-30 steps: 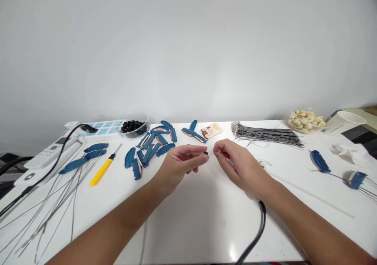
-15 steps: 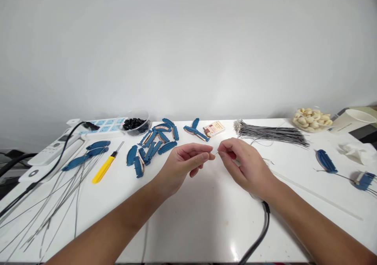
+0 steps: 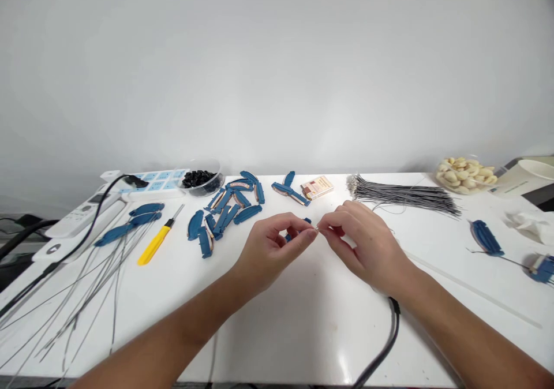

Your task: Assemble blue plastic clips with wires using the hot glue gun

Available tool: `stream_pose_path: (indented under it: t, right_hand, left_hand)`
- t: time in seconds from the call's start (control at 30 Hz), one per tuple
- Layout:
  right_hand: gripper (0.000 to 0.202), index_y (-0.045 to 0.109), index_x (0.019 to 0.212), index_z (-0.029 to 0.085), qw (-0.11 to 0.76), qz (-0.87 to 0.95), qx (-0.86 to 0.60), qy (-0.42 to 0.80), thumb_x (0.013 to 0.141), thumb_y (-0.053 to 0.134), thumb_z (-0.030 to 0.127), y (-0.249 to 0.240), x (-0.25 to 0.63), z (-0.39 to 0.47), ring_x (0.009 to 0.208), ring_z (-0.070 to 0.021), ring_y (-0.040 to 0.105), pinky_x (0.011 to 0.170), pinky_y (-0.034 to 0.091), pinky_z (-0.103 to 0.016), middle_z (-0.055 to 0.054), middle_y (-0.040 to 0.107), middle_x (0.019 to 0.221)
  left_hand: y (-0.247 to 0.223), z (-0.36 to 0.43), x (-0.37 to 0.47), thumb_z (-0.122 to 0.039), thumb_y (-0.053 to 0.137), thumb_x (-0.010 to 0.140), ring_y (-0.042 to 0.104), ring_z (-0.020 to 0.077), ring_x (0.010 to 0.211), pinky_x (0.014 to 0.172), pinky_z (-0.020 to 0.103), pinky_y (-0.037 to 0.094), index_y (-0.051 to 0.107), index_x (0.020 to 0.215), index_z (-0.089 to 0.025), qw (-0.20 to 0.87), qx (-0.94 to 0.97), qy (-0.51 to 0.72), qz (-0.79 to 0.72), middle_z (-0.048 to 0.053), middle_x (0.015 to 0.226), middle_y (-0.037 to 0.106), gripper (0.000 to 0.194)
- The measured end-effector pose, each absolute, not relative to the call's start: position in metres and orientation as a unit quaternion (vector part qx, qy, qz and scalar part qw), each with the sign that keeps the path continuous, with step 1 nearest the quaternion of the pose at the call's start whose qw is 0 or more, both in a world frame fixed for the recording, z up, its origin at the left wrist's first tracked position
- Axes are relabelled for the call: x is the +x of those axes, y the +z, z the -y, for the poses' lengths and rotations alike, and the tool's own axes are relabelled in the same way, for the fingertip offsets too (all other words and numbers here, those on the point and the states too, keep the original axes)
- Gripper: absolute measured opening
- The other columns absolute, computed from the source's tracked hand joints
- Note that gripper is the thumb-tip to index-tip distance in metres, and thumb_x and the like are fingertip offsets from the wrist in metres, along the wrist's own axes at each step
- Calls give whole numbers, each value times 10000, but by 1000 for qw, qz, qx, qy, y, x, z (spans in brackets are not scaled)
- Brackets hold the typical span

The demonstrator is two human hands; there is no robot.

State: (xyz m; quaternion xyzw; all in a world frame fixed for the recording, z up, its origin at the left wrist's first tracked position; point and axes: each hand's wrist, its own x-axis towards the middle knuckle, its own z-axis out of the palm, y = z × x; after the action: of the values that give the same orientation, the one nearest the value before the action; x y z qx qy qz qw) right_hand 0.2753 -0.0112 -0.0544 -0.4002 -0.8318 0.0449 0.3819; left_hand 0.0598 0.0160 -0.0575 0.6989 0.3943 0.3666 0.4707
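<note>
My left hand (image 3: 268,247) is closed in a pinch, its thumb and fingertips meeting my right hand's fingertips above the table. My right hand (image 3: 363,245) pinches a tiny pale piece (image 3: 317,228) between thumb and forefinger; its kind is too small to make out. Parts of a blue piece (image 3: 307,220) show behind my left fingers; whether it is held or lies on the table I cannot tell. Beyond the hands lie blue curved plastic parts (image 3: 247,214) in a loose heap, a few more blue parts (image 3: 291,193), and a small printed box (image 3: 317,187).
A bundle of dark wires (image 3: 407,195) lies at the back right beside a bowl of pale pieces (image 3: 465,175). To the left are a yellow-handled screwdriver (image 3: 154,245), a bowl of black pieces (image 3: 202,181) and a power strip (image 3: 158,179). A black cable (image 3: 383,354) runs near my right forearm.
My left hand's fingers have curled from stretched out into a pinch, against the right fingertips. Bits of blue now show behind them. The view has shifted slightly.
</note>
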Motion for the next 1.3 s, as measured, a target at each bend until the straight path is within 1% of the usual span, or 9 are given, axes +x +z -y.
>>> stream_pose_path:
  t: [0.07,0.17,0.23,0.3,0.4,0.53,1.03,1.17,1.3]
  right_hand:
    - [96,572,1035,227,388,828,-401,63,1049,552,134,-54,275,11,719,-165,496,682,394,-335,12,567,766]
    - [108,569,997,220,389,823,-402,93,1033,568,118,-52,275,13,730,-152,508,696,409,-329,15,594,788]
    - [126,562,986,221,393,823,-396,107,1024,568,101,-50,275,14,732,-146,504,700,413,-324,17,604,800]
    - [139,561,988,225,397,821,-392,122,1010,574,88,-49,276,14,742,-144,503,702,418,-321,17,618,820]
    - [143,569,987,230,397,811,-398,162,995,588,88,-50,277,14,767,-142,514,702,431,-312,15,622,846]
    - [142,565,984,233,403,792,-406,212,986,588,93,-52,278,14,775,-132,527,688,445,-294,18,604,858]
    - [163,547,959,245,393,786,-412,239,984,583,88,-53,279,17,762,-123,523,667,436,-280,32,600,868]
    - [145,569,998,246,397,791,-412,216,1001,589,102,-55,279,15,780,-128,544,689,453,-285,24,612,876]
    - [142,598,1014,240,428,799,-399,143,997,615,99,-54,278,14,777,-134,563,722,458,-305,18,646,858]
  left_hand:
    - [-59,-17,59,-316,707,986,604,130,714,528,216,414,764,919,-182,398,744,393,-366,35,832,725,161]
    - [-62,-18,58,-191,678,1002,595,97,699,591,206,453,743,1001,-191,264,819,417,-294,11,859,729,65]
    - [-63,-19,56,-138,672,999,603,91,719,645,211,477,725,1047,-191,205,843,422,-264,6,885,733,89]
    - [-64,-20,55,-114,678,992,624,97,758,688,220,495,711,1065,-190,177,850,426,-254,9,914,739,111]
    - [-64,-21,54,-92,686,981,649,119,813,735,244,516,699,1096,-192,150,858,430,-237,17,944,750,152]
    - [-64,-21,53,-63,687,968,648,130,820,741,263,516,686,1121,-192,127,866,430,-220,19,964,764,199]
    - [-64,-22,53,-41,696,953,636,135,809,722,263,512,687,1151,-191,109,869,432,-214,25,997,783,249]
    - [-64,-20,53,-47,710,946,636,133,797,722,261,515,695,1142,-192,106,864,442,-218,23,977,783,244]
    - [-62,-17,55,-66,743,933,632,119,763,699,244,512,719,1094,-185,109,849,462,-232,18,935,780,202]
